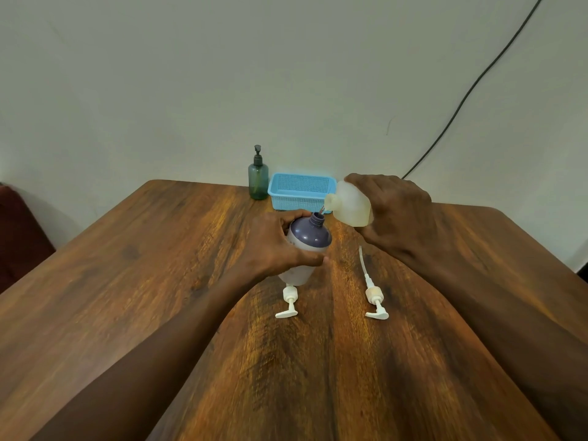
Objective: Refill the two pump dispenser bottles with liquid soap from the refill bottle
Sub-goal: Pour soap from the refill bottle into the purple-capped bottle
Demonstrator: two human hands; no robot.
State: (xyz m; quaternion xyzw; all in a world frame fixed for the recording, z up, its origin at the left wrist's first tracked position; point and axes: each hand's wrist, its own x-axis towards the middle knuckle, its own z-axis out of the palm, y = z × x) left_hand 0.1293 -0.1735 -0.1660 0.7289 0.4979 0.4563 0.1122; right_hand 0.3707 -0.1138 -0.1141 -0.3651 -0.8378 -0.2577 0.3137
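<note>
Head view: pour is underway. Right hand (394, 214) is clamped on the refill bottle (350, 203), tipped so its mouth points down-left, just above the open neck of the purple-topped bottle (307, 246). A thin stream seems to run between the two mouths, but it's blurred, so not certain. Left hand (273, 246) has its grip wrapped around the purple-topped bottle, steadying it upright on the desk (159, 265), near the middle.

Progress, as a judgement:
- Two white pumps are off and lying on the desk: one (288, 302) just in front of the held bottle, the other (372, 297) to the right with its long tube pointing away from the camera.
- Bottle one is being filled now; fill level can't be read through the opaque body.
- Only one open pump bottle is in view, though two pumps are off. Can't tell where the second one is.
- A green bottle (258, 178) stands at the far edge with its dark pump on, beside a blue basket (300, 190). Can't tell whether it's part of the job.
- Left to do: finish this pour, fill the second bottle, screw both pumps back on.

Labels: none readable. Refill bottle looks plain translucent plastic. A few faint marks on the pale lower body of the purple-topped bottle, too small and blurred to make out.
</note>
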